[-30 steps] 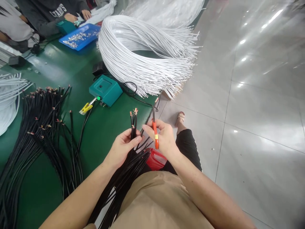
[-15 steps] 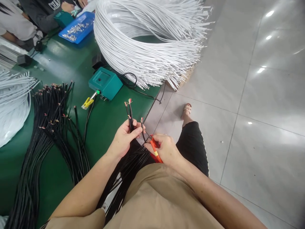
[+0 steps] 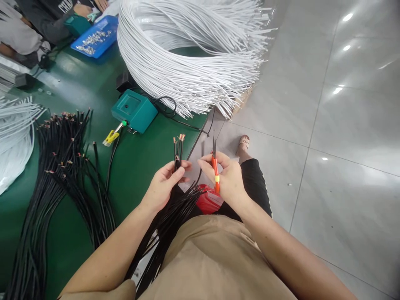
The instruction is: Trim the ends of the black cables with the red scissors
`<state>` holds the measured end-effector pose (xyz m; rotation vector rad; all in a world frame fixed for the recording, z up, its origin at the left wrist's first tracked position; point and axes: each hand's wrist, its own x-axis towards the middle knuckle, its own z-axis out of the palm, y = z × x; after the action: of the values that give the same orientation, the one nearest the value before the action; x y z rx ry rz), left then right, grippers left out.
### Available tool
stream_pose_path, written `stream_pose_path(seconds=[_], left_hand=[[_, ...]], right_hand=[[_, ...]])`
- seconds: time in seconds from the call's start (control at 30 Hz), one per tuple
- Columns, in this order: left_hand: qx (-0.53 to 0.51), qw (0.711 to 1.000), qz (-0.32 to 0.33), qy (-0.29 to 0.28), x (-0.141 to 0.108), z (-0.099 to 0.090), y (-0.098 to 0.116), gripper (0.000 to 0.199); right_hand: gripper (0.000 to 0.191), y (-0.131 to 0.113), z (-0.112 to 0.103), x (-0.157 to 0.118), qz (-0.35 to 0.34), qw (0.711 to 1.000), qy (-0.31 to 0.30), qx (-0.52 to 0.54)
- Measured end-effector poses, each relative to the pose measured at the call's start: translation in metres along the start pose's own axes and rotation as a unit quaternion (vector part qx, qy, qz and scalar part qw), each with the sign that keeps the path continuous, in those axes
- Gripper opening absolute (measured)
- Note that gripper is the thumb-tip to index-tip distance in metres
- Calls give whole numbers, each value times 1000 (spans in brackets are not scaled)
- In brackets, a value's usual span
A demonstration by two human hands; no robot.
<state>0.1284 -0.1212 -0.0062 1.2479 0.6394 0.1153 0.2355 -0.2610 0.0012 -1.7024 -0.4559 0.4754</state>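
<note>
My left hand [image 3: 164, 183] pinches a few black cables [image 3: 178, 152] whose stripped ends, with small coloured wires, point up. To its right, my right hand [image 3: 229, 177] is closed round an orange-handled tool [image 3: 216, 168] with a yellow band, its dark pointed tip upward. A blurred black cable stands between the hands; whether my right fingers touch it I cannot tell. Across my lap lies a bundle of black cables [image 3: 175, 212], with a red surface [image 3: 208, 200] beside its ends.
On the green table [image 3: 137, 158] lie more black cables [image 3: 59, 166], white cable coils [image 3: 187, 71], a teal box [image 3: 134, 110] with a yellow clip [image 3: 111, 137], and a blue tray [image 3: 96, 37] of small parts. Other people sit at the far left. A cord crosses the table edge.
My right hand has moved right and up, away from my left hand, with the orange tool now upright. A cable that stood near my left thumb is now apart from the held ones.
</note>
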Motion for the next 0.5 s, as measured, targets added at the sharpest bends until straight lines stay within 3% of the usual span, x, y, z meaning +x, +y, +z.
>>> stream_pose_path(seconds=[0.17,0.33,0.5], left_hand=[[16,1000,-9,-11,-2,3,-2,24],[58,998,9,-37,-4,7,-2,18],[-26,999,7,-19,1,8,-2,14]], right_hand=[[13,-9,8,12,20,999,18,38],[18,-11,14,19,110,985,1,135],[20,-10,18,15,153,960,-49,230]])
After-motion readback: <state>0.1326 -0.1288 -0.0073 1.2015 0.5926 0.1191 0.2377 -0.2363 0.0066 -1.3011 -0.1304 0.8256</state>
